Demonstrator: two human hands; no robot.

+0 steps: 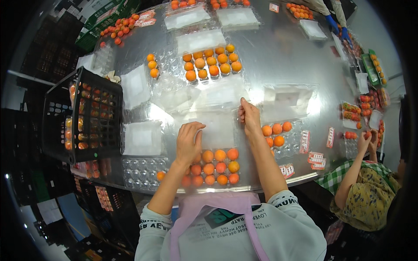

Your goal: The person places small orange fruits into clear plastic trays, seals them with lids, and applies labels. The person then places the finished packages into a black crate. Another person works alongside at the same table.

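In front of me lies an open clear plastic fruit pack. Rows of orange-red tomatoes (209,168) fill its near half, and its lid (217,130) with a white pad lies folded out beyond them. My left hand (189,138) is over the lid's left side, fingers bent and thumb apart, with nothing seen in it. By the lid's far right corner is my right hand (249,116), its fingers curled closed; whatever they may pinch is too small to make out. Right of my right forearm stands a partly filled pack of tomatoes (277,128).
A black crate (98,117) of filled packs stands at the left. Farther off are another tomato pack (212,65), empty trays (144,167) and loose tomatoes (119,29). Labels (316,160) lie to the right. Two other people work at the right, one with blue gloves (344,34).
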